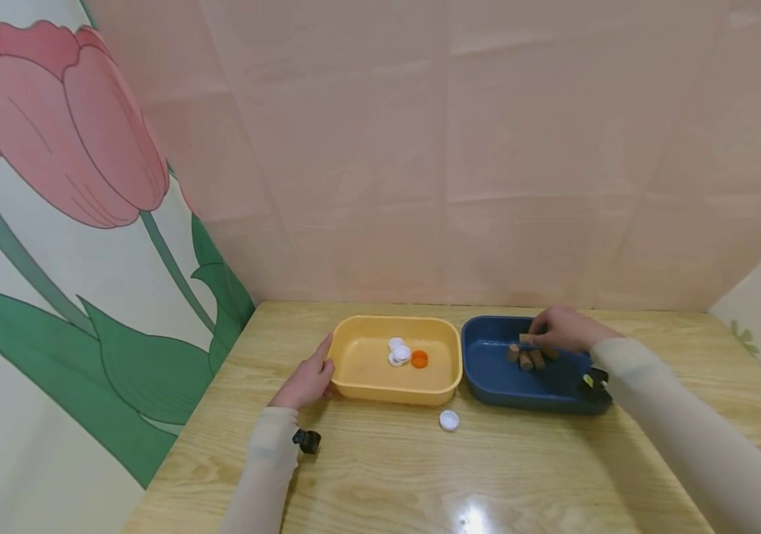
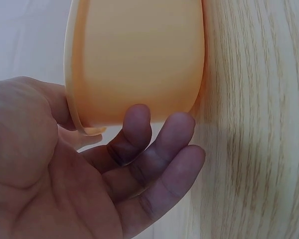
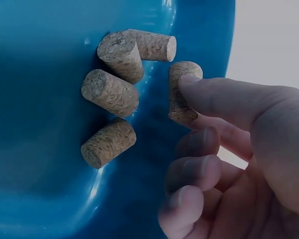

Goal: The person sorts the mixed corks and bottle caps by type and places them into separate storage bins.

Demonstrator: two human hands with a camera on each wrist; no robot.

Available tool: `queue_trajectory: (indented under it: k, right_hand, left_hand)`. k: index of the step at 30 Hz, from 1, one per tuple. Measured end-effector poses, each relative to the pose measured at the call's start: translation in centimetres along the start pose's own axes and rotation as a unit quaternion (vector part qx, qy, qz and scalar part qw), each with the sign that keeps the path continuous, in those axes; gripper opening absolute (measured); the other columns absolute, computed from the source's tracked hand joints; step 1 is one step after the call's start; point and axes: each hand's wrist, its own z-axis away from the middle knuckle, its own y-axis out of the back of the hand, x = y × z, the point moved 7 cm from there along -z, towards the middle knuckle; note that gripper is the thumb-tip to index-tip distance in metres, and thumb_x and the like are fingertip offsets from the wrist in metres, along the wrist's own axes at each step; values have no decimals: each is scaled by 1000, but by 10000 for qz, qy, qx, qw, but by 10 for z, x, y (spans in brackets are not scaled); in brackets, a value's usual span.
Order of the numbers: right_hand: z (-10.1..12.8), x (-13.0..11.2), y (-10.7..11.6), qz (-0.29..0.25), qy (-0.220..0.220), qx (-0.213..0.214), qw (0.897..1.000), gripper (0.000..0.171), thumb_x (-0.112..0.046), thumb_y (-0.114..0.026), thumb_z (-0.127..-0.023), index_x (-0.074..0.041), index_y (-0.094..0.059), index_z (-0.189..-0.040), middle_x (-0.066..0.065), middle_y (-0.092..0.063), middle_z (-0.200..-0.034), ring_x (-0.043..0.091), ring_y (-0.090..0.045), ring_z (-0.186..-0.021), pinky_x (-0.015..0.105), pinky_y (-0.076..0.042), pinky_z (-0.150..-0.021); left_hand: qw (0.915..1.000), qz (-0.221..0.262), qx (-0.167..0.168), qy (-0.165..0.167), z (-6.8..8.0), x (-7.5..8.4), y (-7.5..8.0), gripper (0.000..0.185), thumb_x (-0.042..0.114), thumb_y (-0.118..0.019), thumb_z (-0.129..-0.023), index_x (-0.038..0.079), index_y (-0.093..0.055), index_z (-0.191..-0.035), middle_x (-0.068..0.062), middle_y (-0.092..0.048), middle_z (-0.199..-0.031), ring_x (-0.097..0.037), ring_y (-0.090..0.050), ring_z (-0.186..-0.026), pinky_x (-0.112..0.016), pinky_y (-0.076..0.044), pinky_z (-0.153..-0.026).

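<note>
My left hand (image 1: pixel 307 380) grips the left end of a yellow plastic tray (image 1: pixel 387 393), its thumb at the rim and its other fingers along the outer wall. White bottle caps (image 1: pixel 402 354) and an orange cap (image 1: pixel 420 359) lie inside that tray. Over a dark blue tray (image 1: pixel 521 398) on the right, my right hand (image 1: pixel 567 328) pinches a cork (image 3: pixel 177 94) between thumb and fingers. Several other corks (image 3: pixel 109 92) lie together on the blue tray's floor, to the left of the held one in the right wrist view.
On the wooden table (image 1: pixel 380 475), a lone white cap (image 1: pixel 449 420) sits in front of the two trays, which stand side by side. A pinkish sheet (image 1: pixel 447 148) hangs behind the table. To the left is a wall with a painted tulip (image 1: pixel 67 119).
</note>
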Motion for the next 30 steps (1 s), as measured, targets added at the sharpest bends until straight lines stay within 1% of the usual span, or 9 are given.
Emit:
queue_trajectory:
  k: [1, 6, 12, 16, 22, 24, 26, 28, 30]
  right_hand:
    - [-1, 2, -1, -41, -92, -52, 9999, 23, -21, -62, -98, -3, -74, -106, 7, -69, -83, 18, -55, -52, 33, -45, -48]
    - [-2, 9, -6, -86, -348, -240, 9991, 25, -24, -62, -99, -4, -74, -107, 8, -70, -89, 20, -56, -51, 36, -48, -45]
    - [-2, 11, -8, -29, -405, -258, 9988, 25, -23, -62, -98, -3, -74, -108, 9, -70, -94, 22, -60, -57, 37, -50, -45]
    - [-1, 11, -7, -67, -411, -209, 9989, 26, -23, -62, -98, -2, -73, -110, 12, -70, -100, 23, -61, -61, 39, -50, -46]
    - [0, 4, -2, -34, -271, -53, 9996, 27, -18, -61, -98, 1, -70, -114, 16, -69, -106, 23, -60, -58, 37, -48, -44]
    - [1, 0, -1, -49, -205, -1, 9998, 28, -18, -61, -98, 2, -69, -117, 18, -69, -108, 23, -60, -58, 36, -47, -45]
    - [3, -8, 1, -32, -82, 96, 9999, 29, -19, -63, -98, 2, -69, -116, 17, -70, -108, 21, -62, -63, 36, -50, -51]
    - [5, -17, 3, -27, 76, 271, 9996, 29, -20, -64, -97, 2, -70, -116, 14, -71, -105, 17, -62, -70, 36, -51, -58]
    - [7, -26, 4, -97, 175, 473, 9987, 30, -22, -66, -96, 0, -71, -116, 9, -71, -95, 14, -60, -71, 35, -50, -62]
  left_hand:
    - [10000, -5, -1, -1, 0, 0, 0, 60, 21, -35, -107, 22, -11, -163, -9, -56, -75, -22, -61, -68, -31, -50, -65]
    - [10000, -34, -21, -11, 0, -1, 0, 60, 21, -35, -108, 23, -11, -163, -9, -56, -74, -22, -61, -68, -30, -49, -64]
    - [10000, -60, -35, -54, 0, 0, 0, 60, 21, -35, -108, 23, -11, -163, -9, -55, -75, -22, -61, -68, -31, -49, -64]
    - [10000, -49, -35, -59, 0, 0, 0, 60, 21, -35, -108, 23, -11, -163, -10, -55, -75, -22, -61, -67, -31, -49, -64]
    - [10000, -80, -30, -15, 0, -1, 0, 60, 22, -34, -108, 24, -10, -163, -9, -54, -73, -22, -61, -68, -30, -49, -64]
    - [10000, -84, -34, -1, 0, -1, 0, 60, 22, -34, -108, 23, -11, -163, -9, -54, -74, -22, -62, -69, -30, -50, -65]
    - [10000, -91, -37, 16, 0, -1, 0, 60, 23, -34, -108, 23, -10, -163, -9, -54, -75, -23, -62, -70, -30, -50, -65]
    - [10000, -85, -41, 0, 1, 0, 0, 60, 22, -34, -108, 23, -10, -163, -9, -55, -76, -23, -62, -70, -31, -50, -65]
    - [10000, -87, -18, -16, 2, 1, 0, 60, 22, -35, -108, 22, -11, -163, -9, -55, -77, -23, -62, -70, -31, -51, -65]
